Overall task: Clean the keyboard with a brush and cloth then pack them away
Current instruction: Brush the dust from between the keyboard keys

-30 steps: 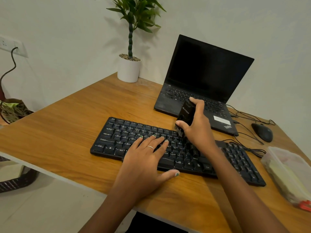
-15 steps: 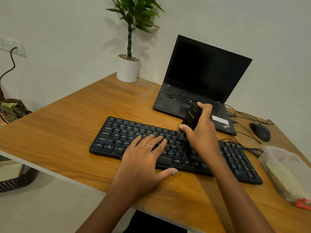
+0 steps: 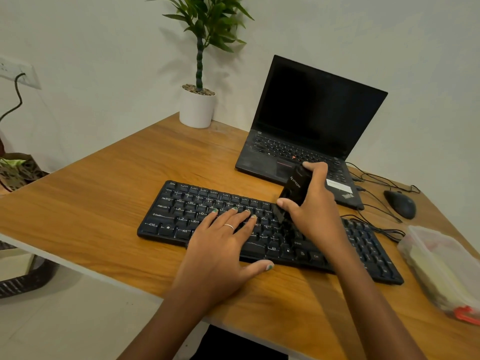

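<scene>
I see right hand [image 3: 315, 209] gripping brush [image 3: 294, 189], left hand [image 3: 220, 245] flat on keyboard [image 3: 181, 203]; hard strokes risk popping keycaps toward 12 o'clock.

Left hand [image 3: 223, 245] lying flat with fingers spread and straight, thumb stretching out to the side, ring showing on one finger, right hand [image 3: 315, 203] curling its fingers and thumb in a grip, both forearms reaching forward
</scene>
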A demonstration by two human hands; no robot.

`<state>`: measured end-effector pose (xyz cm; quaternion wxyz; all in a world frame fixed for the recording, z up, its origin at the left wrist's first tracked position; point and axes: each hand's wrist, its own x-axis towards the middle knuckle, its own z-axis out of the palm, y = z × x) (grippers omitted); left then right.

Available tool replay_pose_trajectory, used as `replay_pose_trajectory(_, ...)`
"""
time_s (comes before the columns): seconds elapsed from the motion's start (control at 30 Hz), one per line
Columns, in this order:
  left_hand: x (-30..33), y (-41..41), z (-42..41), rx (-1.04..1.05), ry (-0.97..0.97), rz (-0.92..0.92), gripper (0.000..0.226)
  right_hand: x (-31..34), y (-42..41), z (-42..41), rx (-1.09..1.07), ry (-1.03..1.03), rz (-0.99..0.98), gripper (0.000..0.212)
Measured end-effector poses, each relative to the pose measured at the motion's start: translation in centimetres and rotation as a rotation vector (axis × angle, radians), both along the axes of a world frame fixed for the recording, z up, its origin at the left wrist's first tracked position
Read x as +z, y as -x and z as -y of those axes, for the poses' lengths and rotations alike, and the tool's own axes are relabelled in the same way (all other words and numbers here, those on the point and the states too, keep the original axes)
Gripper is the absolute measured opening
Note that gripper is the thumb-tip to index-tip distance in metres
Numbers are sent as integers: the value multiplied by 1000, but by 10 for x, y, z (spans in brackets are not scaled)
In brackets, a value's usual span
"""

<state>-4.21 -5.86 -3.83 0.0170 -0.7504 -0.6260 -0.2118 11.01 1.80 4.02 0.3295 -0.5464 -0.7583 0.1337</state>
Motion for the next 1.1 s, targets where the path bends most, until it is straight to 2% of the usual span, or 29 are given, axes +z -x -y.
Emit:
replay_pose_trajectory(0.1, 2, 0, 0, 9, 17, -3, 92, 10, -11, 13, 76, 110, 99, 75)
replay_pose_trajectory(0.17, 0, 0, -1, -9, 0, 10, 93, 11, -10, 15, 75, 98, 128, 76)
replay_pose_trajectory(0.3, -1, 1, 1, -3, -27, 13, 94, -2, 7, 8, -4, -63, 39, 76)
replay_pose_trajectory(0.4, 0, 0, 1, 1, -23, 8, 94, -11, 12, 3, -46, -90, -41, 76)
replay_pose_trajectory(0.6, -2, 1, 1, -7, -59, 27, 98, 8, -10, 28, 46, 92, 105, 76)
replay_pose_trajectory(0.7, -2, 1, 1, -1, -43, 25, 98, 13, -18, 36, 65, 149, 106, 76)
replay_pose_trajectory(0.93, -3, 0, -2, 3, -15, -19, 86, -5, 3, 9, -13, -79, 37, 74)
replay_pose_trajectory(1.1, -2, 0, -1, -5, -27, 12, 89, -12, -2, 5, -76, -73, -109, 75)
